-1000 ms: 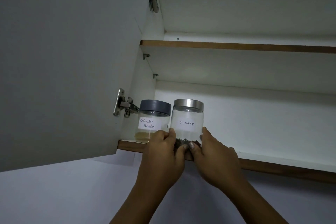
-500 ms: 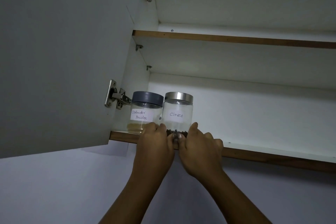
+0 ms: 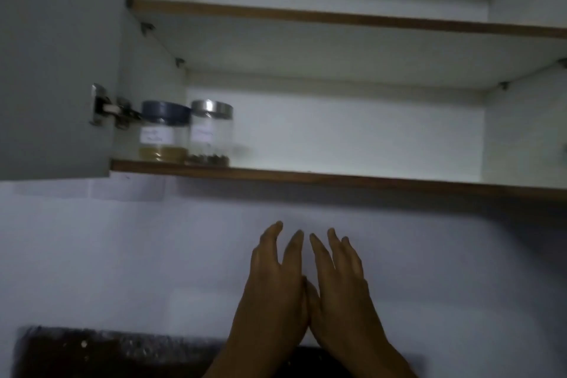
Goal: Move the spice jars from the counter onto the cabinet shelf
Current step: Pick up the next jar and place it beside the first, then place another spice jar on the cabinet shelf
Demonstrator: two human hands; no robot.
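Head view. Saw blue-lidded jar (image 3: 164, 135) upright at the left end of lower shelf (image 3: 337, 178), close to the front edge, long axis vertical, lid up, white label facing the camera. Label blurred, could not read. Held a yellow-brown powder layer at the bottom. Saw steel-lidded jar (image 3: 211, 133) just beside it on its right, touching or nearly so, could not tell which. Also upright, lid up, label forward and unreadable, dark bits at the bottom. Sat a touch further back from the front edge than its neighbour.

Noted left hand (image 3: 273, 279) and right hand (image 3: 340, 279) side by side below the shelf's front edge, well apart from both jars, in front of pale wall (image 3: 122, 255). Fingers straight and loosely spread, tips pointing up, grasping nothing. Heels of the hands met or nearly met.

Logged upper shelf (image 3: 337, 17) above. Logged cabinet door (image 3: 55, 55) swung open at left, metal hinge (image 3: 107, 109) just left of the blue-lidded jar. Caught dark counter (image 3: 107, 353) along the bottom edge, blurred.
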